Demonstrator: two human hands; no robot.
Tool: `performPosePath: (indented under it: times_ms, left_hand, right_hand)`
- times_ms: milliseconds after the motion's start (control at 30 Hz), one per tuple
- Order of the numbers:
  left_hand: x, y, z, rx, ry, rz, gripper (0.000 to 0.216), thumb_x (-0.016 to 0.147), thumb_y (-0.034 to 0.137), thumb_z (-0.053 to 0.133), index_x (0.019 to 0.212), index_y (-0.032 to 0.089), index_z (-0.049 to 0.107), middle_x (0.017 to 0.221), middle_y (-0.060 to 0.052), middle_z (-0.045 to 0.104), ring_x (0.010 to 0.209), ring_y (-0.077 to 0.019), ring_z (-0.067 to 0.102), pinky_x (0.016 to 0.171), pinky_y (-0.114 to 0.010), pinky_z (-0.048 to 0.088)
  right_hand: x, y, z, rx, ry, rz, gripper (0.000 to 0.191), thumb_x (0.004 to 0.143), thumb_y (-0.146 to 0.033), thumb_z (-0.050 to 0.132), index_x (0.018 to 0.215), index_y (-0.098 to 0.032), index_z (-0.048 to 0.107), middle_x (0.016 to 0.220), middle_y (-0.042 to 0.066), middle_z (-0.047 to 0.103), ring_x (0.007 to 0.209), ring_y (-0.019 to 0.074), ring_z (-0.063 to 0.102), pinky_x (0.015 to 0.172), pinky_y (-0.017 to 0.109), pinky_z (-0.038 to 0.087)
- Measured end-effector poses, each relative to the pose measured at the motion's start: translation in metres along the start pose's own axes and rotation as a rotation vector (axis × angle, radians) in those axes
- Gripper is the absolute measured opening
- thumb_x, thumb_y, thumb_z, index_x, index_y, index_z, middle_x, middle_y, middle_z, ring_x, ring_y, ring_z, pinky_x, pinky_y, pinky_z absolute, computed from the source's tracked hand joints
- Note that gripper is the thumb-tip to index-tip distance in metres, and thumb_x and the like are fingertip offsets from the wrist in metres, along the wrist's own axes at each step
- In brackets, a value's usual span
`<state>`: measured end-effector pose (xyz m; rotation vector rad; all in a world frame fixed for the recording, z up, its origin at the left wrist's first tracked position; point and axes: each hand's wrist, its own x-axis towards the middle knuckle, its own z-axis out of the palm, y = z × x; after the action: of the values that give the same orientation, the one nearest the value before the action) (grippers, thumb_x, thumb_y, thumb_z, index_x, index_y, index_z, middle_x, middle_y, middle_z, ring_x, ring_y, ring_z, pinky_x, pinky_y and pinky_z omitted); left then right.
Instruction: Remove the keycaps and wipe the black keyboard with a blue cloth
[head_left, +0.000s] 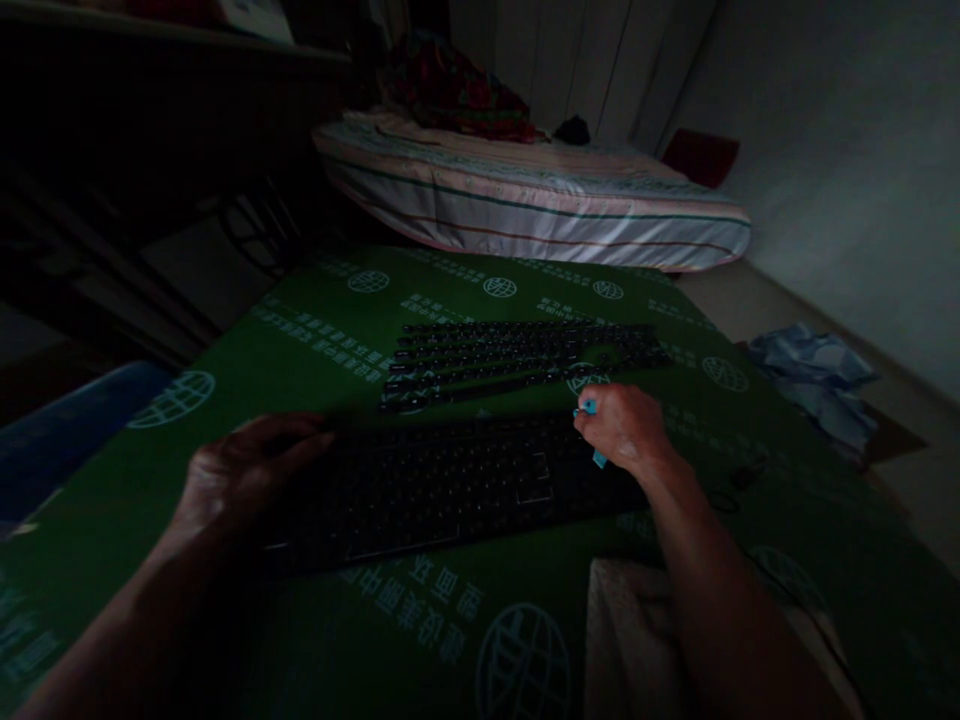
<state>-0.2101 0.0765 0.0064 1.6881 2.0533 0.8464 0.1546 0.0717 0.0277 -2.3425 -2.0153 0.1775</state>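
Observation:
A black keyboard base [450,480] with its keycaps off lies across the green sheet, showing rows of small bare key posts. My left hand [259,460] grips the far left end of it, fingers bent and thumb along the top; the fingertips are partly lost in shadow. Closed over the right part of the base, my right hand [622,425] holds a small teal tool [599,458]. Most of that tool is hidden in the fist, so its kind cannot be made out. Behind the base, loose black keycaps [487,350] are laid out in keyboard order.
A green printed sheet [300,340] covers the work surface. A light cloth [615,620] lies near my right forearm, with a thin dark cable [814,615] beside it. Beyond stand a bed [525,210] and, on the right floor, crumpled blue-white fabric [810,370]. The room is dim.

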Motion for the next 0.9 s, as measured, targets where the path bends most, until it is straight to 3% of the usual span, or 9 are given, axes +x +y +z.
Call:
performPosePath:
  times_ms: [400,900]
  left_hand:
    - [-0.002,-0.001,0.001,-0.021,0.033,0.029,0.035,0.061,0.056,0.062,0.078,0.026,0.07,0.104,0.0,0.072,0.091,-0.0254,0.066,0.082,-0.035,0.053]
    - [0.001,-0.002,0.002,-0.033,-0.006,-0.009,0.038,0.057,0.056,0.062,0.077,0.025,0.069,0.107,-0.002,0.071,0.101,-0.0272,0.064,0.095,-0.038,0.048]
  right_hand:
    - [0.003,0.011,0.003,0.05,0.059,0.027,0.021,0.078,-0.032,0.055,0.087,-0.026,0.073,0.078,0.004,0.073,0.075,0.02,0.067,0.057,0.026,0.035]
    - [0.002,0.008,0.003,0.046,0.021,0.0,0.02,0.075,-0.029,0.054,0.084,-0.026,0.073,0.079,0.003,0.072,0.074,0.0187,0.066,0.058,0.025,0.035]
